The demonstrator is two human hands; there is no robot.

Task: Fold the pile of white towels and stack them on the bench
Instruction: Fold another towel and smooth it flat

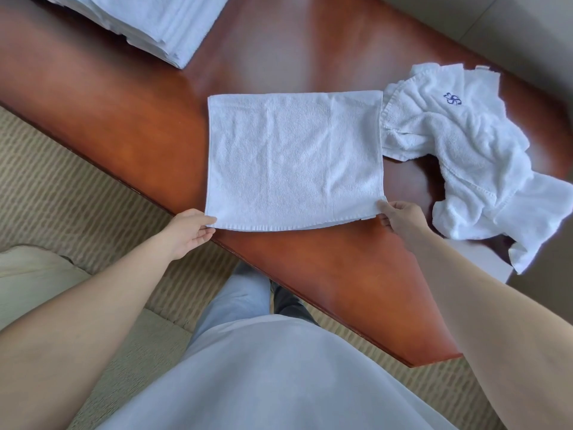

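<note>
Pale shirt front [263, 377] fills the bottom of the view, both bare forearms reaching forward over it. Left hand [189, 232] pinches the near-left corner of the white towel [294, 159], thumb on top, fingers under. Right hand [400, 217] pinches the near-right corner the same way. Towel lies flat, folded double, on the reddish wooden bench [130, 128], near edge at the bench edge. Crumpled pile of unfolded towels [471, 156] sits just right of it, touching its right edge; one shows a blue monogram [452, 99]. Stack of folded towels [148, 23] is at the far left, well apart. Striped carpet [62, 187] below the bench.
</note>
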